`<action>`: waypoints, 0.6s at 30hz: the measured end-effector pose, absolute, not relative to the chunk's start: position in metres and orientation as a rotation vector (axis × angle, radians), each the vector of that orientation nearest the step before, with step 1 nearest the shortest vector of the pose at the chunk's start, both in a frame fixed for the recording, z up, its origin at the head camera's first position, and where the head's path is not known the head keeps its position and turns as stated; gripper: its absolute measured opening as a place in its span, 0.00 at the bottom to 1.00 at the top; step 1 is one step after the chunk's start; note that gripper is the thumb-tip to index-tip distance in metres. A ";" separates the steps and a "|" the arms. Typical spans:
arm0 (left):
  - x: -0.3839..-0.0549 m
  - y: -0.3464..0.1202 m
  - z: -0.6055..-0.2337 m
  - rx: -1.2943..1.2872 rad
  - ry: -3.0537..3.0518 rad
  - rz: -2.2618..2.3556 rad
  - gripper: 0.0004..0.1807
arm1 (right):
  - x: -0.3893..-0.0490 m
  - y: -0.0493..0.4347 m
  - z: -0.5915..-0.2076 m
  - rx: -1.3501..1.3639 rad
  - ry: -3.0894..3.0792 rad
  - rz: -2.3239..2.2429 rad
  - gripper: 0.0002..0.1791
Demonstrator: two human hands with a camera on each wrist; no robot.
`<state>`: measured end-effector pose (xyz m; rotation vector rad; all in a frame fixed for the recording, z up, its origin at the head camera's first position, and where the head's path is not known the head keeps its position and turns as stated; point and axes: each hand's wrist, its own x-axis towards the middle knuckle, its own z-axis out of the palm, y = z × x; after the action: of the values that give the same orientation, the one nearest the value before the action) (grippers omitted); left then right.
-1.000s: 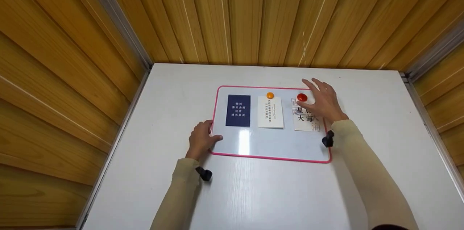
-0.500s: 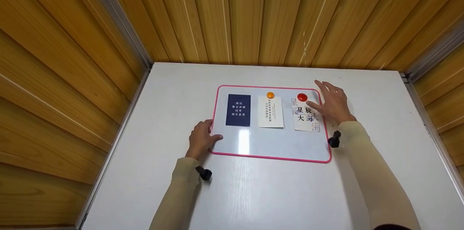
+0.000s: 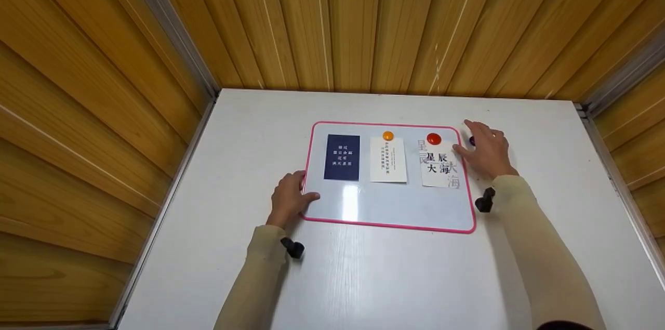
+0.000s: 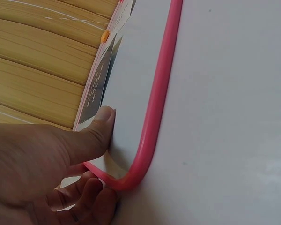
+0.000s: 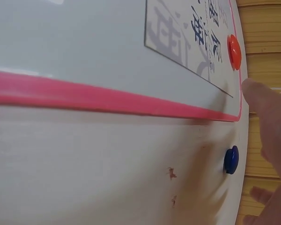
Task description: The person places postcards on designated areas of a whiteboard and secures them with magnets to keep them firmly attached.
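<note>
My left hand (image 3: 287,197) grips the left edge of a pink-framed whiteboard (image 3: 405,210); in the left wrist view its thumb (image 4: 99,129) presses on the face and its fingers lie against the frame. Beyond the board's right edge, my right hand (image 3: 489,153) hovers with fingers spread over a dark blue round magnet (image 5: 232,160), apart from it in the right wrist view. On the board, a red magnet (image 3: 434,139) sits at the top of a printed white card (image 3: 434,178). An orange magnet (image 3: 388,135) is at the top of a second white card (image 3: 397,171).
A navy card (image 3: 342,157) with white writing lies at the board's left, with no magnet visible on it. Everything rests on a white table (image 3: 337,278). Wood-panelled walls (image 3: 353,23) stand behind the table and at both sides.
My right hand has moved right, from around the red magnet and its card to beyond the board's right edge, over the blue magnet. The left hand keeps its hold on the board.
</note>
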<state>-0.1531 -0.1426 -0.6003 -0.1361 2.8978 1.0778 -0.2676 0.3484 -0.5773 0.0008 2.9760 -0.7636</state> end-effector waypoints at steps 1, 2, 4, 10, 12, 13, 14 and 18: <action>-0.154 -0.143 -0.600 -0.137 2.896 1.078 0.37 | -0.268 0.349 -0.578 0.003 2.978 -0.756 0.49; -0.154 -0.143 -0.601 -0.139 2.895 1.075 0.38 | -0.268 0.351 -0.579 0.005 2.979 -0.747 0.48; -0.154 -0.143 -0.601 -0.142 2.899 1.066 0.38 | -0.268 0.353 -0.580 0.009 2.981 -0.738 0.47; -0.154 -0.142 -0.602 -0.143 2.902 1.064 0.38 | -0.270 0.359 -0.585 0.044 2.963 -0.749 0.46; -0.153 -0.142 -0.601 -0.149 2.896 1.068 0.38 | -0.270 0.360 -0.587 0.055 2.958 -0.748 0.46; -0.153 -0.142 -0.601 -0.152 2.894 1.072 0.38 | -0.270 0.361 -0.588 0.057 2.957 -0.750 0.45; -0.153 -0.142 -0.601 -0.154 2.893 1.072 0.38 | -0.270 0.361 -0.588 0.060 2.958 -0.749 0.45; -0.154 -0.143 -0.601 -0.150 2.899 1.066 0.39 | -0.270 0.362 -0.590 0.062 2.969 -0.756 0.42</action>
<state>-0.1540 -0.1432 -0.6008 -0.1498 2.8986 1.0657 -0.2704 0.3623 -0.5896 0.0619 2.9686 -0.7563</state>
